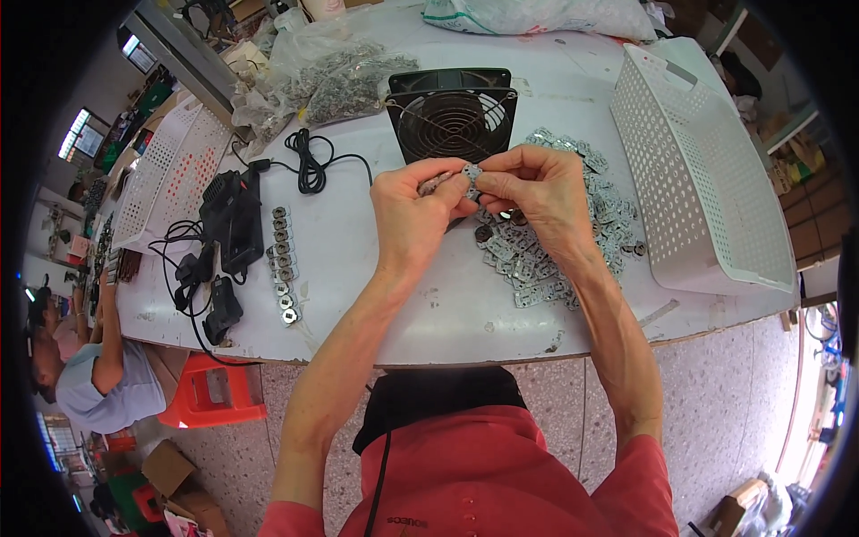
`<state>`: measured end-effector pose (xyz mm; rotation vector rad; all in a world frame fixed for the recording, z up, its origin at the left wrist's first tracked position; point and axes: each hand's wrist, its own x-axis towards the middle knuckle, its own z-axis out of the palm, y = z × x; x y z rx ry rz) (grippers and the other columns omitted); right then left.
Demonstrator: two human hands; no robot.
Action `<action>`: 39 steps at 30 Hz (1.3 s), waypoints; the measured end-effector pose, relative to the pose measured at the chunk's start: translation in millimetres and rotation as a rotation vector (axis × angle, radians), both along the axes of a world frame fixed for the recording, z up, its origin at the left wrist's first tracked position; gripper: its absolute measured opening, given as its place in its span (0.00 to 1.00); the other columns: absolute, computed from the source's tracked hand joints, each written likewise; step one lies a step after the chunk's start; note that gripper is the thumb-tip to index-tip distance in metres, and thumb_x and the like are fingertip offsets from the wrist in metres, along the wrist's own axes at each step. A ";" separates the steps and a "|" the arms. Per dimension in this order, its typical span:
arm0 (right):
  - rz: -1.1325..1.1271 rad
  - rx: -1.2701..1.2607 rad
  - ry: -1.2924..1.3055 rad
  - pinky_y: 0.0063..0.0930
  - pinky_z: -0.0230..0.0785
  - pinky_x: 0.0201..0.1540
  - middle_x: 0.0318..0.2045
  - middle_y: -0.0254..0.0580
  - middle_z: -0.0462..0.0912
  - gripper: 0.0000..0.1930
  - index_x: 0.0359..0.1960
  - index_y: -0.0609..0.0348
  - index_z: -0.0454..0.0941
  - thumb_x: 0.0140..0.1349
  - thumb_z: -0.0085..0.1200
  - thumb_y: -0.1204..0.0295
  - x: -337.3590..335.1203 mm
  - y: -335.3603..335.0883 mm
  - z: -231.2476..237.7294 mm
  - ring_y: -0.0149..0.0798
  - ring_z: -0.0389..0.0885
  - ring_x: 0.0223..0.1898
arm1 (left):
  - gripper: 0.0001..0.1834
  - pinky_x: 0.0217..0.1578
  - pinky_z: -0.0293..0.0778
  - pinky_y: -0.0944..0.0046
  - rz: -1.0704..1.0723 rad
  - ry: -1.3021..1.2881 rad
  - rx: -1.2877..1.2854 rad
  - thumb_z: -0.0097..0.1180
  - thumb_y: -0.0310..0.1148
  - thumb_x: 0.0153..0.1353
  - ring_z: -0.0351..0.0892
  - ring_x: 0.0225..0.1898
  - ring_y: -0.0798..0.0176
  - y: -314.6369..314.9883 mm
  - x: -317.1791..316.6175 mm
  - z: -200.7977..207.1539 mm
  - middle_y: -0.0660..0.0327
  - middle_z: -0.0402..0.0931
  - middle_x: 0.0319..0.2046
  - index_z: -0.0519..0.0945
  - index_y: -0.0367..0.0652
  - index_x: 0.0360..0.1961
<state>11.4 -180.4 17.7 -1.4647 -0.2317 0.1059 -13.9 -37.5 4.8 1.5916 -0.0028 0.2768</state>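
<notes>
Both my hands meet above the table in front of a black fan with a wire guard [454, 125]. My left hand [416, 206] is closed on small metal parts, partly hidden by its fingers. Between the fingertips of both hands sits a small silvery metal plate [472, 175], which my right hand [541, 192] pinches from the other side. Below and beside my right hand spreads a pile of similar metal plates [528, 259]. Left of my forearm, a row of metal parts with round pieces on them [284, 259] lies on the table.
A white perforated basket [689, 179] stands at the right, another white basket [170, 170] at the left. Black power adapters [234, 219] with cables lie near it. Clear bags of metal parts [349, 80] rest at the back. A person [107, 385] sits beside a red stool [215, 394].
</notes>
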 end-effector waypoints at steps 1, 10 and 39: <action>-0.001 0.002 0.001 0.17 0.74 0.25 0.22 0.45 0.81 0.06 0.30 0.72 0.78 0.51 0.57 0.80 -0.3 0.3 0.2 0.30 0.80 0.22 | 0.08 0.22 0.75 0.73 -0.006 0.016 -0.067 0.55 0.21 0.53 0.78 0.21 0.70 0.0 0.1 -0.6 0.58 0.78 0.22 0.80 0.30 0.34; 0.040 0.052 0.078 0.17 0.75 0.26 0.23 0.45 0.81 0.07 0.31 0.71 0.79 0.51 0.59 0.79 6.7 -11.2 3.1 0.29 0.80 0.22 | 0.10 0.26 0.76 0.72 -0.128 0.076 -0.200 0.56 0.23 0.54 0.78 0.24 0.70 4.9 1.2 10.1 0.59 0.78 0.25 0.79 0.32 0.39; 0.092 -0.024 0.167 0.16 0.74 0.25 0.23 0.41 0.79 0.07 0.31 0.69 0.79 0.51 0.58 0.79 17.9 -12.8 -10.4 0.27 0.77 0.21 | 0.08 0.26 0.77 0.73 -0.175 -0.015 -0.053 0.52 0.19 0.54 0.75 0.22 0.74 8.3 15.0 -12.2 0.63 0.77 0.21 0.80 0.32 0.35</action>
